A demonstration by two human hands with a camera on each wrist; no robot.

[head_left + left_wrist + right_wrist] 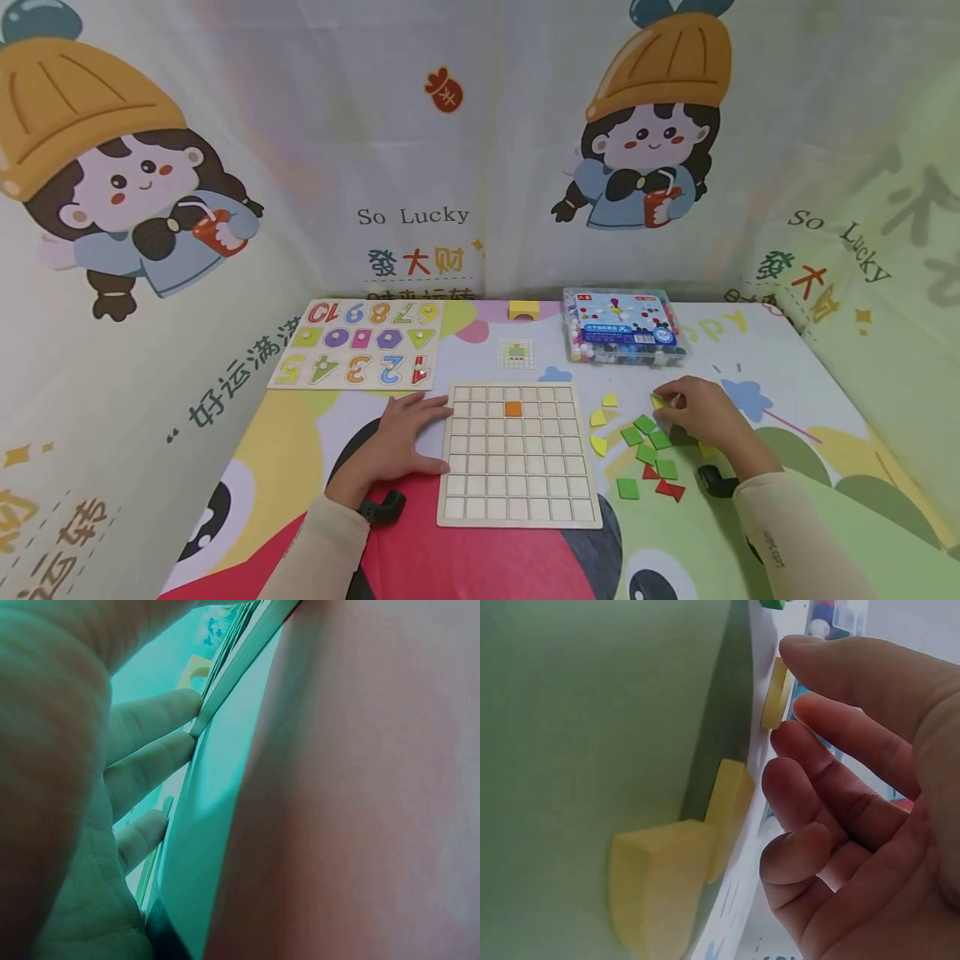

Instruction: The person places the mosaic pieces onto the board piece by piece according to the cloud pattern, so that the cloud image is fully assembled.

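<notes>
In the head view my left grip lies spread against the pale wooden grid board, fingertips at an edge in the left wrist's; in the right wrist's, my right grip pinches a flat yellow piece, best held lightly.

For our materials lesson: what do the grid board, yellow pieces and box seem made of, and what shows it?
Grid board: probably wood, matt, judging by its pale tan colour.
Yellow pieces: painted wood or plastic, smooth and matt; even colour without visible grain leaves it open.
Box: most likely plastic, clear, since balls show through.
</notes>
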